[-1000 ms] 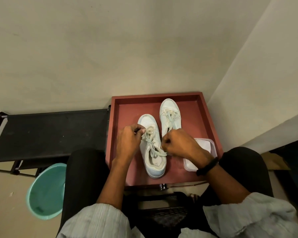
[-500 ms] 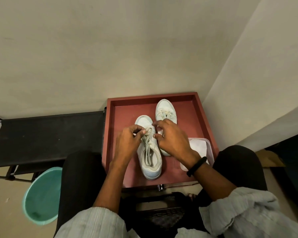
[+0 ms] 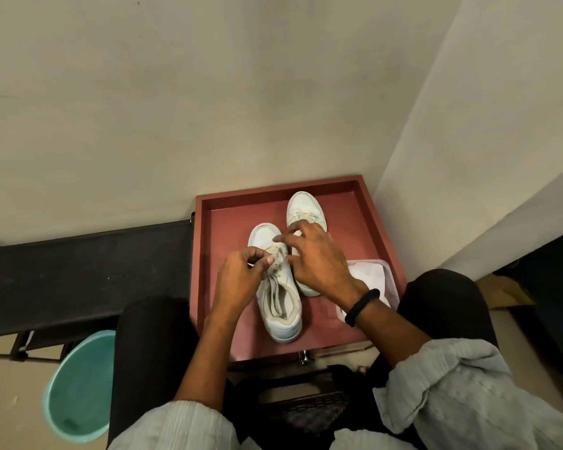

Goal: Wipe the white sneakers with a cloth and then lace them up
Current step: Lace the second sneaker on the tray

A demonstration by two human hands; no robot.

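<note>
On red tray (image 3: 225,228) in beige wall corner (image 3: 402,125): two sneakers (image 3: 281,315), left hand (image 3: 238,280) pinching lace (image 3: 274,250), right hand (image 3: 319,264) over it, grip unclear.

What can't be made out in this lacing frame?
Head view only:
Far sneaker, heel and lower laces: covered by the right hand.
Near sneaker, eyelets: too small, behind both hands' fingers.
Whether the left hand pinches a lace: blurred.
Cloth in its container: partly behind the right wrist.
</note>
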